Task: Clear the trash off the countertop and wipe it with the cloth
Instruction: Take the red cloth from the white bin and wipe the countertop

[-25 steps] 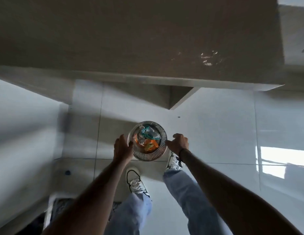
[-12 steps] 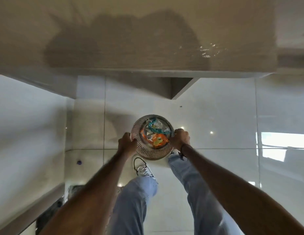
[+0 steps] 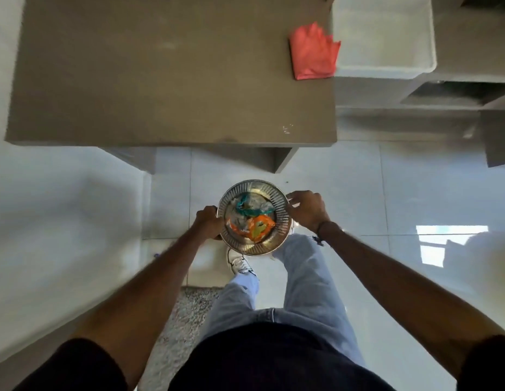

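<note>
Since the earlier frames the view has pulled back and up, bringing the whole brown countertop (image 3: 172, 71) and a red cloth (image 3: 313, 52) into sight, while the metal bin (image 3: 254, 217) has stayed between the person's hands above the white floor. Left of the bin, the left hand (image 3: 207, 222) is closed around its rim. Within the bin lies the collected trash (image 3: 252, 221), orange and teal wrappers among pale scraps. Right of the bin, the right hand (image 3: 306, 210) curls over the opposite rim, fingers bent and touching the metal. Up and to the right of the bin, the cloth rests on the countertop's far right corner, against a white tub (image 3: 384, 38). A few pale specks (image 3: 286, 128) remain near the countertop's front edge, above the bin. Judged from this, the clearing is nearly done and wiping not begun. A likely fault: setting the bin down tilted would spill wrappers onto the glossy floor; wiping could sweep the specks off the edge.
</note>
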A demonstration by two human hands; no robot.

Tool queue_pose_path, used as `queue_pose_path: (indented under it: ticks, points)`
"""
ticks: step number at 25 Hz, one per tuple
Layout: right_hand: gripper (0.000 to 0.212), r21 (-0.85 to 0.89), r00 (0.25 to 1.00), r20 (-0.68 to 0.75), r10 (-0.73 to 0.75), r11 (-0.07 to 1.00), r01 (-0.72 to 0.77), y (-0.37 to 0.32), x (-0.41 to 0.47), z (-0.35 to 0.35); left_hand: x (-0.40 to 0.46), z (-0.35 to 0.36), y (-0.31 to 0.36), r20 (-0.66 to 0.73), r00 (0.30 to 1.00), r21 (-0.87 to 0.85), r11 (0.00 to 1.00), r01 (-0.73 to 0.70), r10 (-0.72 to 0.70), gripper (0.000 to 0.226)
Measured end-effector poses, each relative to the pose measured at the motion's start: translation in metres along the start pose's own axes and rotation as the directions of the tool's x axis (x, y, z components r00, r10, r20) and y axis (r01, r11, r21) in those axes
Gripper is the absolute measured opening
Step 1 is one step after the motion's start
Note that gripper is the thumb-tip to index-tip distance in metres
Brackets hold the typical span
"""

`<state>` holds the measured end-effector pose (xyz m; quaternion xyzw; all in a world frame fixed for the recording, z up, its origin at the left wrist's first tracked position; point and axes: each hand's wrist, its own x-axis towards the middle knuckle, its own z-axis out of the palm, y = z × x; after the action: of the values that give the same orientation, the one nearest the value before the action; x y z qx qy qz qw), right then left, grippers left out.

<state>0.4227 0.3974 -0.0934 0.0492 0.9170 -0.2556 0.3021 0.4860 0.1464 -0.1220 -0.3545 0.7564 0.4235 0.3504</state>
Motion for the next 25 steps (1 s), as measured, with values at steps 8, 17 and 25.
queue_pose_path:
  ticks: [8, 17, 25]
  points:
    - [0.052, -0.418, 0.779, -0.372, -0.505, 0.840, 0.345, -0.068, 0.076, -0.129, 0.012, -0.010, 0.033, -0.136, 0.989, 0.057, 0.996, 0.068, -0.060, 0.043]
    - [0.104, -0.804, 0.916, -0.002, -0.401, 0.545, 0.237, -0.121, 0.227, -0.206, 0.014, -0.014, 0.070, -0.120, 0.985, -0.088, 0.989, 0.115, -0.125, 0.034]
    - [0.072, -0.717, 0.909, -0.050, -0.414, 0.649, 0.256, -0.095, 0.201, -0.187, 0.023, -0.015, 0.081, -0.123, 0.990, -0.094, 0.994, 0.059, -0.071, 0.028]
